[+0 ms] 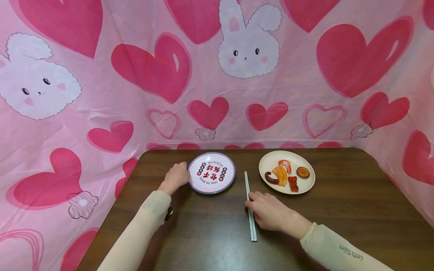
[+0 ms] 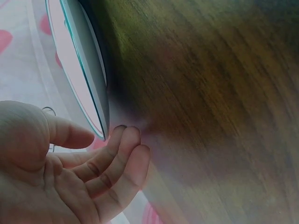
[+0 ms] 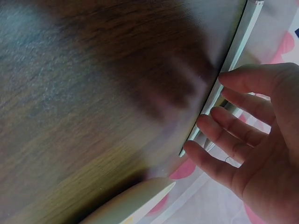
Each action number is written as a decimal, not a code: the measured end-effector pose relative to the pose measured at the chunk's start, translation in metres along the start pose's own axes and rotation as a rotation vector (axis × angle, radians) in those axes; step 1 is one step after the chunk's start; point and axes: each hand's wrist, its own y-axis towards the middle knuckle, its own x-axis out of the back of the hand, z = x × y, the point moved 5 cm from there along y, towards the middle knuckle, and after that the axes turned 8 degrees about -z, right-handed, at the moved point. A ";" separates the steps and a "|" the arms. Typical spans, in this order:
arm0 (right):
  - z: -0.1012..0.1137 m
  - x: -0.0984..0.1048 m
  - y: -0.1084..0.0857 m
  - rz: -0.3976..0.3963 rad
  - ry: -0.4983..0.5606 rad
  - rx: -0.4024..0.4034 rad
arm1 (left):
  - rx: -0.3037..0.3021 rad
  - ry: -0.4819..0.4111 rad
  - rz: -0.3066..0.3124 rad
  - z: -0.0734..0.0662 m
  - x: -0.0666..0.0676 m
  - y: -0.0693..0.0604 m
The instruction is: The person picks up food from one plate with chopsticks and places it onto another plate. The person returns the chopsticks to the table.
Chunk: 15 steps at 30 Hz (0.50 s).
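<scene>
My left hand (image 1: 177, 176) is at the left rim of a round white plate (image 1: 220, 162) with a dark blue edge and red and black lettering. In the left wrist view the thumb and fingers are on either side of the plate's rim (image 2: 96, 105). My right hand (image 1: 271, 212) is over a pair of pale metallic chopsticks (image 1: 252, 226) lying lengthwise on the table. Its thumb and forefinger meet at the chopsticks (image 3: 240, 42) in the right wrist view, while the other fingers lie loosely along them.
To the right, a cream oval plate (image 1: 310, 184) holds several food pieces, among them a shrimp (image 1: 285, 165), orange slices (image 1: 279, 176), a dark red tentacle (image 1: 271, 179) and a round brown piece (image 1: 303, 172). Behind the brown wooden table (image 1: 210, 226) hangs a pink heart-and-rabbit cloth (image 1: 210, 86).
</scene>
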 end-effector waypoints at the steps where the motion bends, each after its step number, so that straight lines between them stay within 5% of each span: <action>1: 0.000 0.000 0.000 0.002 0.001 -0.002 | -0.001 0.002 0.000 0.000 0.000 0.000; 15: 0.003 -0.001 0.002 0.023 0.016 0.012 | -0.011 0.005 0.001 0.001 -0.001 0.001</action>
